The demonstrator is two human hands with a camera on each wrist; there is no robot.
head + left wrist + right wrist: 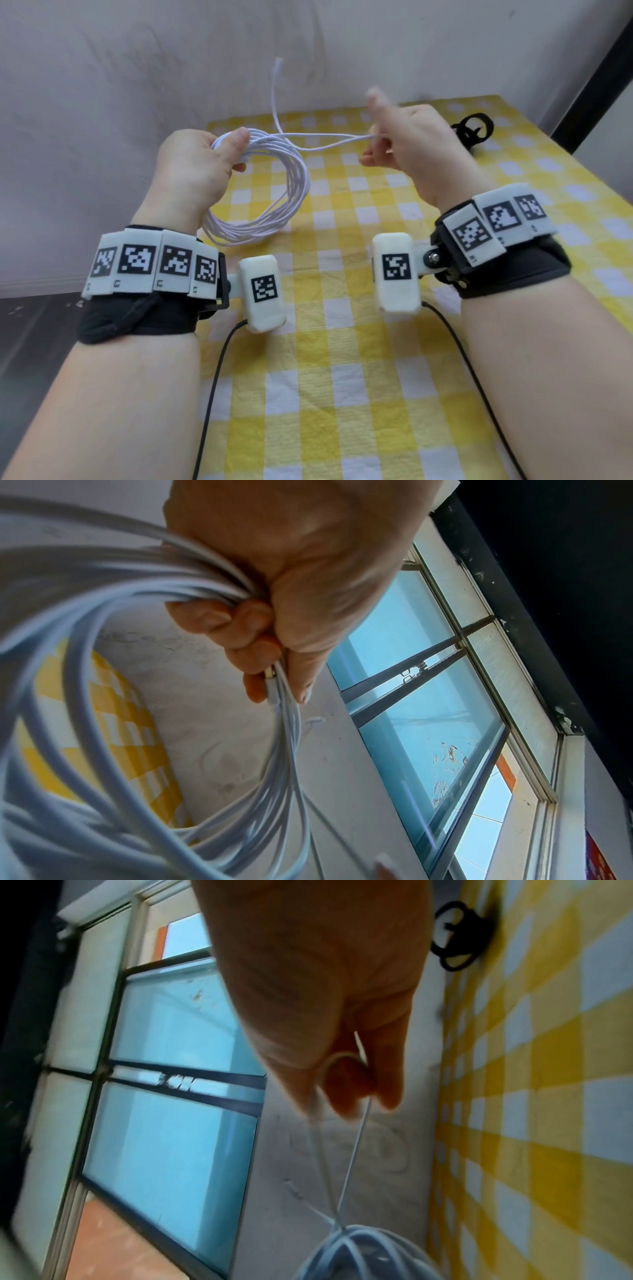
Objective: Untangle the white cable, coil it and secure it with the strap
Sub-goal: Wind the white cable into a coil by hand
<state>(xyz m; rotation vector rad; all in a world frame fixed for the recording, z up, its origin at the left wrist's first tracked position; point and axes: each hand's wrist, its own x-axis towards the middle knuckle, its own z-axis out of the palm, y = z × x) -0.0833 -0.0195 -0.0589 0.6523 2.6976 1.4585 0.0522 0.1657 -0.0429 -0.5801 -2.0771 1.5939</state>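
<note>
Coiling was nearly done: left hand (pixel 191 164) clenched the white cable (pixel 274 192) coil, right hand (pixel 407 137) pinched its last loop; fetching the black strap (pixel 472 132) looked next.

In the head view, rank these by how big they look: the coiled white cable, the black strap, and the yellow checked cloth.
1. yellow checked cloth
2. coiled white cable
3. black strap, though it lies farther from the camera, which shrinks it.

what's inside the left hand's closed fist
The left hand grips the gathered loops of the thin white cable plus one plug end. How the strands cross inside the palm is hidden.
</note>
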